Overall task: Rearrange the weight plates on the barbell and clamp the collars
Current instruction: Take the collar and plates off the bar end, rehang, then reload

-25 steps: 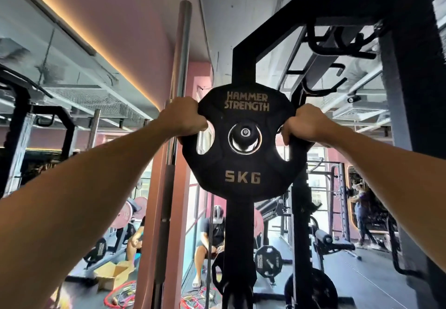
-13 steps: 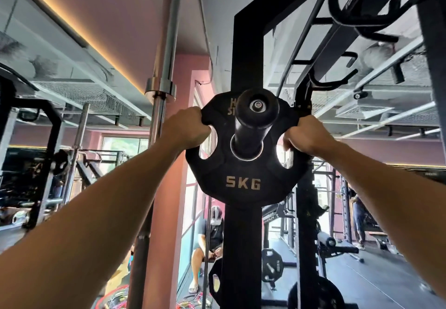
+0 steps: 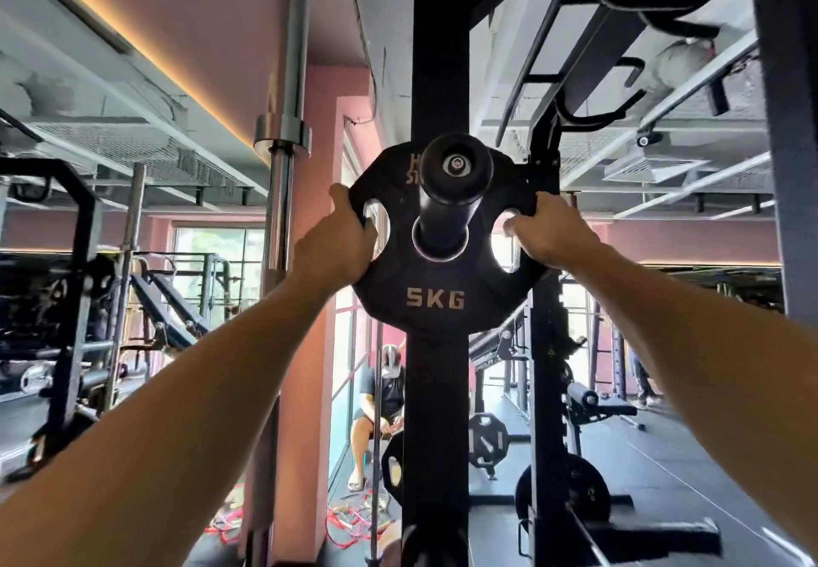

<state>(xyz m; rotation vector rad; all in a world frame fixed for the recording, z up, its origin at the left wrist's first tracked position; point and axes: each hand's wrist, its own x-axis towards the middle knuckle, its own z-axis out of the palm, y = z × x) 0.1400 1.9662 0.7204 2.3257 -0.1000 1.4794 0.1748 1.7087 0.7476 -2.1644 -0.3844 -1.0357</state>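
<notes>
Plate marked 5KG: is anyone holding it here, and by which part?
Yes. Both hands hold the plate by its rim at the side cutouts: left hand on the left edge, right hand on the right. It sits on a black peg.

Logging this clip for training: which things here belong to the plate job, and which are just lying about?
In the job:
5 kg plate
black peg it sits on
left hand
right hand

Lying about:
upright steel barbell
red cords on the floor
plates on the floor

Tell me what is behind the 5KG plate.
A black rack upright runs directly behind the 5KG plate, showing above and below it. The black peg passes through its hole. The peg's mounting is hidden.
</notes>
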